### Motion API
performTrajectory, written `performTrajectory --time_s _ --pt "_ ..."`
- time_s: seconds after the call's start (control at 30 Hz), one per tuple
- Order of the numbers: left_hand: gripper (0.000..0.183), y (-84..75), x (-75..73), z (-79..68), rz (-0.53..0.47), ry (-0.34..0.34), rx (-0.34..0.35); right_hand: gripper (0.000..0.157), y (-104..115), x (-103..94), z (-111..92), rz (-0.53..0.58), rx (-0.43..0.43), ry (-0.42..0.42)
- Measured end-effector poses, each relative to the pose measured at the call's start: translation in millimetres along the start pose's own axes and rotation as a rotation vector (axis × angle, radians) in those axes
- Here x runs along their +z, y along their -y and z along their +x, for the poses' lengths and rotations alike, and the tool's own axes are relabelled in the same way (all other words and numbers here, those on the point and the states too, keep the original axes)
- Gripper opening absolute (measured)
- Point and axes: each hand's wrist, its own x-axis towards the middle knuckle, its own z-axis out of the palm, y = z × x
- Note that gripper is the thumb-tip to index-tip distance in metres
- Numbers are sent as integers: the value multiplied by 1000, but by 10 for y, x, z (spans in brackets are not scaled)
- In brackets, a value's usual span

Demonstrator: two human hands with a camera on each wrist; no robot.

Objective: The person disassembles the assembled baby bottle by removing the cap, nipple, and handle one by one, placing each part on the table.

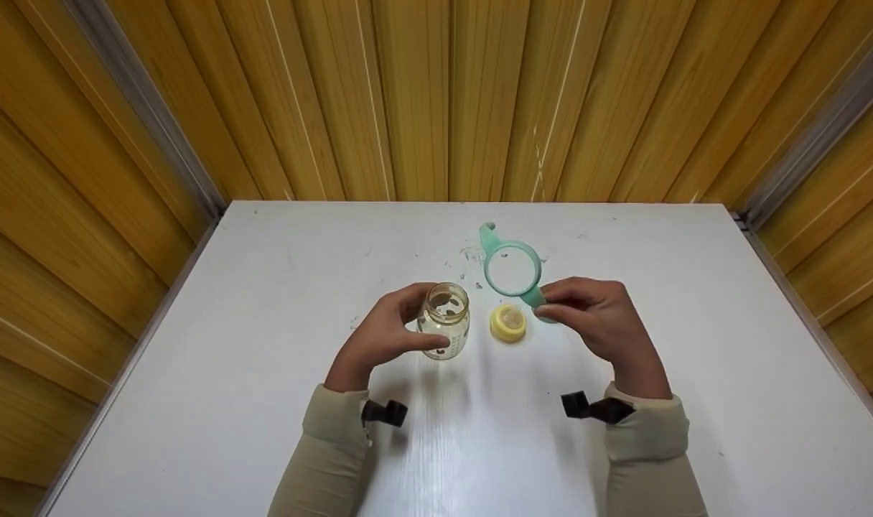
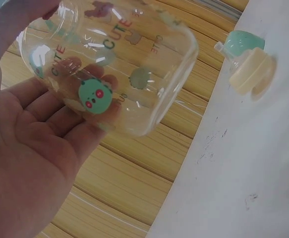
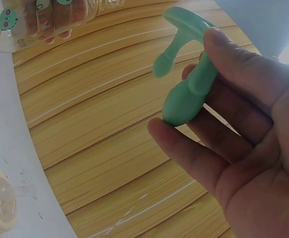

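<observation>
My left hand (image 1: 393, 327) grips a clear baby bottle (image 2: 129, 64) with its mouth uncovered, thumb and fingers around its sides. "CUTE" lettering and small cartoon faces decorate the bottle wall. In my right hand (image 1: 594, 316) is a green bottle handle ring (image 1: 512, 268) with two arms. Thumb and fingers pinch one arm, while the other points up toward the back of the table. Between the hands, a yellow bottle collar with a clear nipple (image 1: 508, 323) sits nipple-up on the table. The right wrist view shows the held arm's rounded end (image 3: 181, 104) near the fingertips.
The white table (image 1: 192, 402) carries small dark marks toward its back. Wood-patterned panels (image 1: 408, 100) rise behind it and on both sides. Black wrist mounts (image 1: 385, 413) jut inward from the sleeves.
</observation>
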Motion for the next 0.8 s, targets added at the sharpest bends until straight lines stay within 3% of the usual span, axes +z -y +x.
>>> performTrajectory --time_s 0.57,0.8 --pt "70 28 5 13 -5 11 26 12 -51 -46 -2 -210 164 -35" --pt "71 21 8 7 6 11 16 13 -85 -67 4 -296 188 -27"
